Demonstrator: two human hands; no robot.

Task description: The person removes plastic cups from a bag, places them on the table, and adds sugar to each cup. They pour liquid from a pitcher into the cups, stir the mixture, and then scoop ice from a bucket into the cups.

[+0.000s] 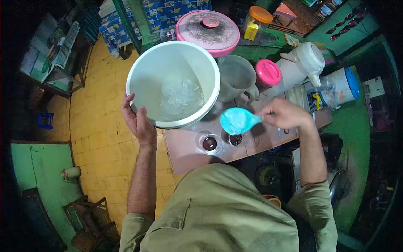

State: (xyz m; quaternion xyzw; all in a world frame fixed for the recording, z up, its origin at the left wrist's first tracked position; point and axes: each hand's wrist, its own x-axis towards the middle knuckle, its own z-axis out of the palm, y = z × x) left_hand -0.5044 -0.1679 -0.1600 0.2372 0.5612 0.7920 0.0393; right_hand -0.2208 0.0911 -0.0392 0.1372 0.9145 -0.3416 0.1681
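My left hand point(140, 121) grips the near left side of a large white bucket point(145, 75), its thumb at the rim. Clear ice pieces point(180, 95) lie at the bottom of the bucket, which tilts toward me. In my right hand point(287, 113), the fingers close on the handle of a turquoise scoop point(240, 120) with some ice in its bowl. The scoop is just right of the bucket, above the counter. Below it are two glasses with dark contents, a left glass point(210, 144) and a right glass point(235, 140) partly covered by the scoop.
On the tiled counter point(184, 147) stand a grey pitcher point(237, 73), a pink-lidded container point(268, 72), a pink round lidded tub point(208, 31) and a white thermos point(308, 59). An orange-lidded jar point(257, 21) is at the back. A stove area lies below right.
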